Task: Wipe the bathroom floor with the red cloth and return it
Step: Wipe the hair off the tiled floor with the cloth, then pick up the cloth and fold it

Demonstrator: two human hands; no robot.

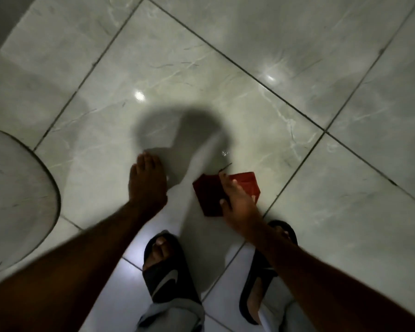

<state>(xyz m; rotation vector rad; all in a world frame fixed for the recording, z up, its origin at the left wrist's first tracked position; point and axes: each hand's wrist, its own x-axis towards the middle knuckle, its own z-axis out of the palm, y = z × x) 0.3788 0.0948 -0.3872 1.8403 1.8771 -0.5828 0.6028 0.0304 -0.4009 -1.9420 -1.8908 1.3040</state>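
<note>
the right hand [237,202] presses spread fingers flat on the red cloth [209,197] lying on the tile floor [297,56], the left hand [147,185] empty and flat; soft, light, likely best gathered from its middle.

Floor [225,68] ahead and to the right: bare tiles, wide open for a sweep. Left side blocked by a rounded white fixture [15,200] at the frame edge. Near side blocked by two black slippers [164,279], just behind the red cloth [209,195]. Left hand [147,185] is flat on the tile, close beside the cloth; narrow gap between them.
</note>
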